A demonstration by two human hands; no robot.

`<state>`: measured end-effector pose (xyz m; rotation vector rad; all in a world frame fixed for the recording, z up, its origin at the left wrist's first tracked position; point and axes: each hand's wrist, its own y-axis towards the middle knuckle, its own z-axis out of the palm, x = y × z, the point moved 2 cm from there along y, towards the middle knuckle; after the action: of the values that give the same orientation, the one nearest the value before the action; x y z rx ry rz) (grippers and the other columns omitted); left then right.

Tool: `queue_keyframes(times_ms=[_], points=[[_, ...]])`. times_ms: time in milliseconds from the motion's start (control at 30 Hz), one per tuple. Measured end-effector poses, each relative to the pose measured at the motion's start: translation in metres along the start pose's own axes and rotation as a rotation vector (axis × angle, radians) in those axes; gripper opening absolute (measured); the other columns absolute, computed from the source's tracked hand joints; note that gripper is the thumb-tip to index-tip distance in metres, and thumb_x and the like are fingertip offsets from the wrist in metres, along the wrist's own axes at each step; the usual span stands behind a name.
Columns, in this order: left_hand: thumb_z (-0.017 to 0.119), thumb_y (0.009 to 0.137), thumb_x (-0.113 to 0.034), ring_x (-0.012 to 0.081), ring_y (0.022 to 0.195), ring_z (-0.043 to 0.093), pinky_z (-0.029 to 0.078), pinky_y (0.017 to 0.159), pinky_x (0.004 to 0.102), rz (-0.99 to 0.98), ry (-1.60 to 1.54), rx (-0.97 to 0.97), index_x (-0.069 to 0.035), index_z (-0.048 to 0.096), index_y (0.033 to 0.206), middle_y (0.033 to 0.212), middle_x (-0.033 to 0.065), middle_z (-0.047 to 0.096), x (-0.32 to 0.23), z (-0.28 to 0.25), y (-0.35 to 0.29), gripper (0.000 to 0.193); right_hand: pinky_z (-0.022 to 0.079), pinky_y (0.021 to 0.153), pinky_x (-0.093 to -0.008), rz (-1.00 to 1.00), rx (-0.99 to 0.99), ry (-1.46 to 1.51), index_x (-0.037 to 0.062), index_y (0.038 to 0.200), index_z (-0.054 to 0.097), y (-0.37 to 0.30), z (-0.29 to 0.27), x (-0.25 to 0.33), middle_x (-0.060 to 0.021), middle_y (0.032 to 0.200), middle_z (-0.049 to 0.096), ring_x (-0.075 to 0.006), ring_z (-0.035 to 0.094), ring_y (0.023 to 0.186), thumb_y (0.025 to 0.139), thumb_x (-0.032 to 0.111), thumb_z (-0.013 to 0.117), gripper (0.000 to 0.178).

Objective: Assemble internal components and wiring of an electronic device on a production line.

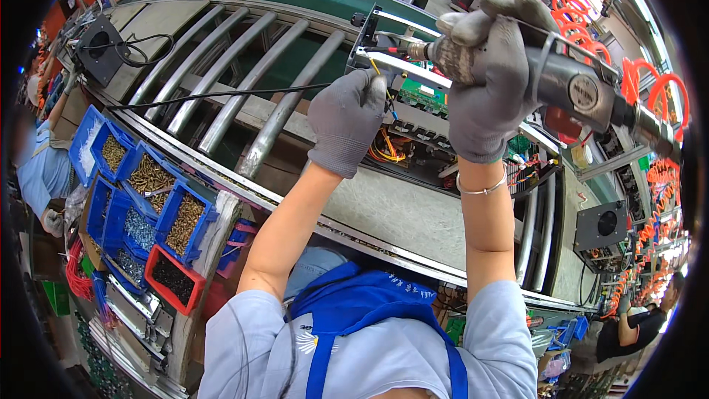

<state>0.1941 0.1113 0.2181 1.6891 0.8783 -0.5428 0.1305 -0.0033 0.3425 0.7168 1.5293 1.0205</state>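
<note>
My right hand (pixel 491 96), in a grey glove, is wrapped round a black power screwdriver (pixel 572 89). Its bit points left, at the upper metal rail of an open electronics chassis (pixel 436 120). Whether the tip touches a screw is too small to tell. My left hand (pixel 343 122), gloved too, is closed at the chassis's left end, its thumb and fingertips pinching thin wires (pixel 376 66), yellow above and dark blue below. Inside the chassis lie a green circuit board (pixel 422 93) and a bundle of orange and yellow wires (pixel 389 149).
The chassis rests on a roller conveyor (pixel 255 92). Blue bins (pixel 185 218) of screws and a red bin (pixel 175 281) stand at the left. Orange coiled hoses (pixel 661 89) hang at the right. A black box with a fan (pixel 602 225) sits farther right. Other people work at both sides.
</note>
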Motion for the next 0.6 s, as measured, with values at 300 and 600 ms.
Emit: queue_keyframes(times_ms=[300,600], points=[[0.072,0.081,-0.024,0.025,0.06,0.061,0.049,0.057,0.0341,0.201,0.037,-0.069,-0.009,0.065,0.094,0.067,0.0062,0.06,0.004,-0.019,0.029,0.022,0.054,0.069,-0.0275,0.1,0.007,0.149,0.0033,0.117,0.064,0.001,0.029,-0.019,-0.0079,0.096,0.067,-0.0157,0.066,0.076,0.076,-0.007,0.062,0.042],[0.08,0.074,-0.027,0.0148,0.074,0.061,0.048,0.07,0.028,-0.008,-0.342,0.365,-0.005,0.07,0.107,0.083,0.0084,0.062,0.037,-0.005,0.07,0.041,0.044,0.046,-0.0232,1.225,0.105,1.051,-0.0038,0.093,0.062,0.064,0.091,-0.025,-0.0054,0.065,0.06,-0.0111,0.056,0.051,0.082,0.011,0.062,0.019]])
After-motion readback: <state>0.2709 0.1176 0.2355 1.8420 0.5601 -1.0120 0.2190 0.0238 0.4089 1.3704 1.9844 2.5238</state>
